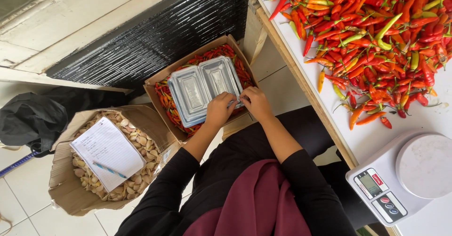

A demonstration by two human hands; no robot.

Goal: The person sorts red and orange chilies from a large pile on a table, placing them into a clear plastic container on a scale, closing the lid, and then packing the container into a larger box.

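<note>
Far left on the floor: black bag [33, 116], then an open cardboard box of garlic cloves [136, 139] w/ a lined notebook [106, 151] and a blue pen [109, 170] lying on top, untouched.

Next box over, the box of chillies [162, 92], has a stack of clear plastic clamshell trays [200, 87] resting on the peppers, lying open w/ both halves up. Left hand [219, 109] and right hand [255, 101] are close together, side by side at the stack's near edge, fingertips pinching at the top tray; looks like peeling one off, but can't tell if it's free yet. Every tray I can see is empty.

Right: white table [423, 123] w/ a big loose heap of red, orange & green chillies [376, 43], unsorted. Kitchen scale [405, 177] near the edge, platform bare.

Judging by that: nothing weighed or packed yet, early stage, nearly all of it left.
</note>
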